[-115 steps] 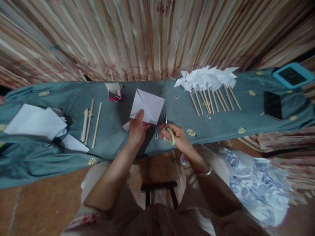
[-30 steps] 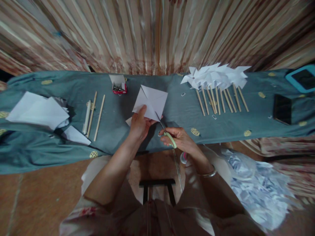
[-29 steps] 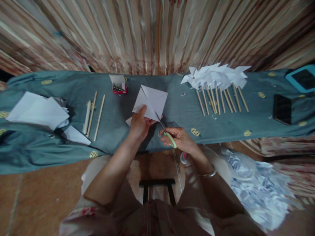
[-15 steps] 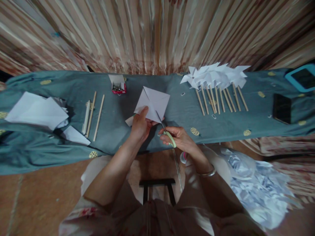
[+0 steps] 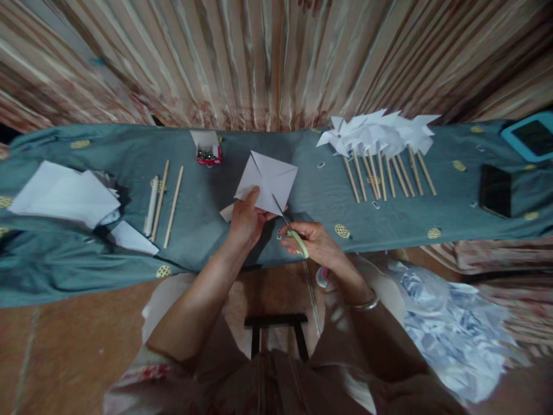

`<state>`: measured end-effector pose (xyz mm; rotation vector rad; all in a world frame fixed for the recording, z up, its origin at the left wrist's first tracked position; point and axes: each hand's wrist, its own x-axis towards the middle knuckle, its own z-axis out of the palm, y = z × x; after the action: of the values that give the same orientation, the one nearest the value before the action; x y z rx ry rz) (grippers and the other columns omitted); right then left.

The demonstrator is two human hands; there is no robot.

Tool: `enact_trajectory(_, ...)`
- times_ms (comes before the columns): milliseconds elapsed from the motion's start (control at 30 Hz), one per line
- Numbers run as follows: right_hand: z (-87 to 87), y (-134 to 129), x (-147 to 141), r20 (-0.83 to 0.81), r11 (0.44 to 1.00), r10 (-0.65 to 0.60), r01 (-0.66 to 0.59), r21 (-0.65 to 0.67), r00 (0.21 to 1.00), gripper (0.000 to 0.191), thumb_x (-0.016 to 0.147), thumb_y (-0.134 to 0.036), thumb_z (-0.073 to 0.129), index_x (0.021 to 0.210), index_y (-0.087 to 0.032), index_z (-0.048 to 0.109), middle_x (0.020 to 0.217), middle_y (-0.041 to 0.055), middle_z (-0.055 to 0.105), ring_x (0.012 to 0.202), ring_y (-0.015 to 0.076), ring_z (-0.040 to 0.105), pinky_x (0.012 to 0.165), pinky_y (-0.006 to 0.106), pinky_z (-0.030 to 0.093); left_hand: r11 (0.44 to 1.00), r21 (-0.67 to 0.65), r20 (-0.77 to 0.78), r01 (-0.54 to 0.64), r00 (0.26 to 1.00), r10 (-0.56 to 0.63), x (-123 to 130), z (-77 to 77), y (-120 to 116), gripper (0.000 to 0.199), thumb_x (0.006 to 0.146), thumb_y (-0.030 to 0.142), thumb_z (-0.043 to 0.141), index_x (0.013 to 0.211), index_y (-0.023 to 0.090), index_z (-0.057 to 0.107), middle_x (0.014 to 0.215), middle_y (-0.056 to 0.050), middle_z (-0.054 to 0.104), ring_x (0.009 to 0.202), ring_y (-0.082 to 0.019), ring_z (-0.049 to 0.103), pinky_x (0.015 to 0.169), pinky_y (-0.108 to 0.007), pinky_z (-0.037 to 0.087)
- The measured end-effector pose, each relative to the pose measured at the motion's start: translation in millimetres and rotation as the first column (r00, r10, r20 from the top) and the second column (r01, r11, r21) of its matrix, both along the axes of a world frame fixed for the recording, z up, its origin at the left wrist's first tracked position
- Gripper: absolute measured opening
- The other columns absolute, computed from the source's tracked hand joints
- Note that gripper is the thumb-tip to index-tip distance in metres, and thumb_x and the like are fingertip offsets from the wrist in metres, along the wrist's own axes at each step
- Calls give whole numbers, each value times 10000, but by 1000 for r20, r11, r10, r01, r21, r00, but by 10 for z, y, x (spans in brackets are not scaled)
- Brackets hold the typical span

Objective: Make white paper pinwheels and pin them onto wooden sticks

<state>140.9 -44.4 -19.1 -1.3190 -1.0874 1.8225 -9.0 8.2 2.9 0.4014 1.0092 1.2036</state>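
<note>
A square sheet of white paper (image 5: 274, 176) is pinched in my left hand (image 5: 248, 219), thumb on top and fingers beneath. Slits run inward from some of its corners. My right hand (image 5: 313, 243) grips scissors (image 5: 298, 242) with light green handles, their blades at the paper's lower right corner. Part of another paper piece (image 5: 226, 213) shows beside my left hand. Beyond the hands, a small open red box (image 5: 208, 153) holds shiny metal bits.
Paper pinwheels on sticks (image 5: 380, 138) lie at the right, near a dark phone (image 5: 495, 191) and a blue-framed device (image 5: 531, 138). Left are a paper stack (image 5: 64, 193), a folded piece (image 5: 133, 237) and sticks (image 5: 173, 206). A bag of white paper (image 5: 453, 334) sits lower right.
</note>
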Motion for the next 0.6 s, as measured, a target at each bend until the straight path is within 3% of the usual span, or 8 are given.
enact_trajectory(300, 33, 6, 2, 34, 999, 1, -2, 43, 999, 394, 597, -484, 865, 755, -179, 672, 526, -68, 543, 507, 73, 513, 503, 199, 423, 999, 9, -23, 49, 999, -49, 13, -71, -21, 151, 911, 290, 548, 973, 183, 635, 846, -70, 757, 890, -222, 743, 721, -306, 604)
enact_trajectory(600, 20, 4, 6, 34, 1000, -2, 1, 31, 999, 400, 590, -478, 869, 759, -173, 675, 509, -70, 522, 507, 73, 505, 501, 192, 404, 1000, -2, -15, 21, 1000, -22, 29, -42, -25, 128, 917, 248, 518, 926, 196, 635, 857, -64, 748, 889, -216, 737, 785, -334, 597)
